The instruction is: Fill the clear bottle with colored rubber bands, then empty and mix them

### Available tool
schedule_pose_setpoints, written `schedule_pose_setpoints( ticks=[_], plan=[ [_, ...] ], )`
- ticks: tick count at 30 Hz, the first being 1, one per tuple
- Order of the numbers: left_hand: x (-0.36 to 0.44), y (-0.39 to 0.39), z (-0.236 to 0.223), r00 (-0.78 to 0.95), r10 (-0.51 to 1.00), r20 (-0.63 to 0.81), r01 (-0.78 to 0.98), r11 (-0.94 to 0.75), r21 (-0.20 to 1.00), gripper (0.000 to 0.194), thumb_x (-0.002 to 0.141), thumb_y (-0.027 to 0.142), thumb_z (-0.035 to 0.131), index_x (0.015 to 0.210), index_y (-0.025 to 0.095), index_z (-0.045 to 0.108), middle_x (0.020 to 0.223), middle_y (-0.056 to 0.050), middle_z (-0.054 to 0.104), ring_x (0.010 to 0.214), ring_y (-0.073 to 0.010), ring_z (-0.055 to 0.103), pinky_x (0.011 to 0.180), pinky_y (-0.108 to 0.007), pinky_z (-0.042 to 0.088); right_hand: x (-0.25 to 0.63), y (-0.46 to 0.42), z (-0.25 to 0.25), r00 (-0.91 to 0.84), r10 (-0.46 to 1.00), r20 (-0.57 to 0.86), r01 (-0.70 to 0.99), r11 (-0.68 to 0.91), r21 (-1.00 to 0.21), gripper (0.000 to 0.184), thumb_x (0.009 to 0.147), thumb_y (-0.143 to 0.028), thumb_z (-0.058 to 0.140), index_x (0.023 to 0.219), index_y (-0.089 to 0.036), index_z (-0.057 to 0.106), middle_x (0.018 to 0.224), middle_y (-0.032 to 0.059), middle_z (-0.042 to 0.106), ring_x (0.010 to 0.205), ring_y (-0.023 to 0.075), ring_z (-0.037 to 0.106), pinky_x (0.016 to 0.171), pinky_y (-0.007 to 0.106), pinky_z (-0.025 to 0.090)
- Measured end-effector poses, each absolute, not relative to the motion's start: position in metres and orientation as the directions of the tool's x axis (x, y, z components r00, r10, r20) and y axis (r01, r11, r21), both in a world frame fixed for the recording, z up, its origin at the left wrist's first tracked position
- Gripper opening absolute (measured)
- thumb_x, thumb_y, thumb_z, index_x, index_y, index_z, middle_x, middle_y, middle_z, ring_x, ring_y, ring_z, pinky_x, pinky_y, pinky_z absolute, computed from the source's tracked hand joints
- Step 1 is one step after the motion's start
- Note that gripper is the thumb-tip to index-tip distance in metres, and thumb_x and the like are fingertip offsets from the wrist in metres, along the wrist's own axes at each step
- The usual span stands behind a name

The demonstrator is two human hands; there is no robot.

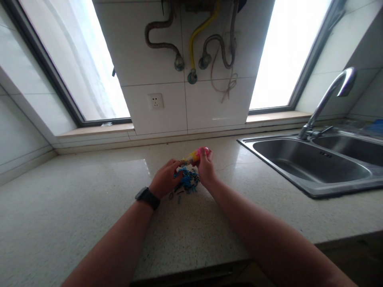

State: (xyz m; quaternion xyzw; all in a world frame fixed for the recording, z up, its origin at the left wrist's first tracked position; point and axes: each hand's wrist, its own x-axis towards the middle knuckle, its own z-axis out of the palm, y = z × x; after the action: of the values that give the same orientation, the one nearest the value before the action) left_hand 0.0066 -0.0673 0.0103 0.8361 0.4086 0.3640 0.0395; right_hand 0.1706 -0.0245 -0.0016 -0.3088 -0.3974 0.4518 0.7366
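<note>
At the left side a window (86,63) stands over a pale sill (98,129), and on this sill lies a small whitish thing, too blurred to name. Below it spreads the speckled countertop (77,215). Next comes the left hand (166,179), with a dark watch (148,197) at its wrist. Its fingertips are at the narrow left end of a pink-and-yellow container (194,154), while the thumb is apart from them, pointing over the pile. I cannot tell whether these fingers pinch the container or only touch it.

The container is held above the countertop, lying almost sideways, its wider pink end to the right. It may be a bag or a bottle; what it has inside is too small to tell. Under it, between the two hands, is a loose pile of small blue and dark pieces (187,182), with a dark ring (171,196) at its near left edge.

The right hand (206,165) has its fingers clamped on the pink end of the container.

Further right, well apart from the hands, the steel sink (338,187) has two basins, and their grey inner walls are visible. A curved faucet (329,93) rises behind them. At the far right edge there is a blurred blue thing (376,126).
</note>
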Motion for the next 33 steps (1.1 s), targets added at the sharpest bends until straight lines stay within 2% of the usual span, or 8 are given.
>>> schedule_pose_setpoints(
  ticks=[6, 14, 17, 20, 23, 27, 30, 33],
  plan=[
    [0.006, -0.059, 0.004, 0.248, 0.758, 0.603, 0.563, -0.619, 0.547, 0.023, 0.089, 0.025, 0.057, 0.109, 0.021, 0.068, 0.095, -0.005, 0.062, 0.071, -0.0117, 0.059, 0.062, -0.023, 0.049, 0.164, -0.027, 0.000, 0.333, 0.868, 0.369, -0.372, 0.480, -0.794, 0.047, 0.083, -0.064, 0.056, 0.107, -0.026, 0.041, 0.076, -0.0061, 0.054, 0.053, 0.0095, 0.051, 0.047, 0.023, 0.044],
    [-0.001, -0.054, 0.002, 0.104, 0.829, 0.549, 0.393, -0.542, 0.743, 0.028, 0.076, 0.042, 0.074, 0.093, 0.020, 0.075, 0.104, -0.006, 0.062, 0.073, -0.0134, 0.064, 0.055, -0.023, 0.052, 0.164, -0.028, -0.002, 0.292, 0.865, 0.408, -0.308, 0.489, -0.816, 0.042, 0.086, -0.062, 0.053, 0.107, -0.027, 0.040, 0.079, -0.0054, 0.056, 0.053, 0.0099, 0.053, 0.050, 0.024, 0.046],
    [-0.002, -0.051, 0.001, 0.047, 0.890, 0.454, 0.329, -0.443, 0.834, 0.034, 0.074, 0.048, 0.075, 0.085, 0.015, 0.074, 0.095, -0.008, 0.066, 0.069, -0.0144, 0.063, 0.051, -0.024, 0.052, 0.167, -0.027, -0.001, 0.322, 0.860, 0.396, -0.310, 0.491, -0.814, 0.043, 0.086, -0.061, 0.053, 0.110, -0.028, 0.038, 0.082, -0.0049, 0.056, 0.053, 0.0095, 0.053, 0.048, 0.023, 0.045],
    [-0.002, -0.047, -0.002, 0.084, 0.958, 0.275, 0.252, -0.287, 0.924, 0.039, 0.072, 0.047, 0.076, 0.090, 0.013, 0.070, 0.077, -0.006, 0.069, 0.061, -0.0139, 0.062, 0.051, -0.024, 0.050, 0.169, -0.025, -0.002, 0.318, 0.866, 0.385, -0.292, 0.476, -0.830, 0.045, 0.086, -0.060, 0.053, 0.111, -0.027, 0.037, 0.084, -0.0044, 0.056, 0.054, 0.0091, 0.053, 0.048, 0.022, 0.045],
    [-0.003, -0.044, -0.006, 0.127, 0.973, 0.191, 0.203, -0.215, 0.955, 0.040, 0.069, 0.043, 0.080, 0.090, 0.014, 0.063, 0.078, -0.005, 0.069, 0.063, -0.0139, 0.063, 0.052, -0.024, 0.050, 0.171, -0.024, -0.005, 0.284, 0.869, 0.406, -0.227, 0.472, -0.852, 0.045, 0.085, -0.059, 0.055, 0.114, -0.028, 0.038, 0.084, -0.0047, 0.056, 0.055, 0.0087, 0.052, 0.049, 0.021, 0.046],
    [-0.004, -0.042, -0.009, 0.124, 0.971, 0.205, 0.141, -0.221, 0.965, 0.046, 0.065, 0.038, 0.083, 0.097, 0.015, 0.058, 0.090, -0.006, 0.068, 0.071, -0.0146, 0.064, 0.056, -0.026, 0.054, 0.173, -0.022, -0.007, 0.256, 0.860, 0.441, -0.168, 0.489, -0.856, 0.046, 0.086, -0.057, 0.055, 0.117, -0.029, 0.038, 0.085, -0.0047, 0.056, 0.054, 0.0079, 0.051, 0.049, 0.021, 0.046],
    [-0.004, -0.042, -0.009, 0.150, 0.968, 0.200, 0.108, -0.217, 0.970, 0.051, 0.070, 0.038, 0.079, 0.110, 0.015, 0.057, 0.095, -0.007, 0.067, 0.076, -0.0153, 0.065, 0.059, -0.026, 0.055, 0.175, -0.018, -0.007, 0.268, 0.859, 0.437, -0.184, 0.490, -0.852, 0.048, 0.085, -0.058, 0.055, 0.117, -0.028, 0.037, 0.085, -0.0044, 0.055, 0.052, 0.0075, 0.050, 0.047, 0.021, 0.045],
    [-0.004, -0.042, -0.008, 0.165, 0.963, 0.211, 0.116, -0.232, 0.966, 0.048, 0.074, 0.042, 0.075, 0.111, 0.014, 0.061, 0.093, -0.007, 0.067, 0.078, -0.0156, 0.065, 0.058, -0.024, 0.054, 0.176, -0.015, -0.007, 0.285, 0.868, 0.406, -0.222, 0.472, -0.853, 0.050, 0.084, -0.061, 0.055, 0.115, -0.027, 0.037, 0.082, -0.0048, 0.054, 0.051, 0.0077, 0.050, 0.045, 0.021, 0.044]
  ],
)
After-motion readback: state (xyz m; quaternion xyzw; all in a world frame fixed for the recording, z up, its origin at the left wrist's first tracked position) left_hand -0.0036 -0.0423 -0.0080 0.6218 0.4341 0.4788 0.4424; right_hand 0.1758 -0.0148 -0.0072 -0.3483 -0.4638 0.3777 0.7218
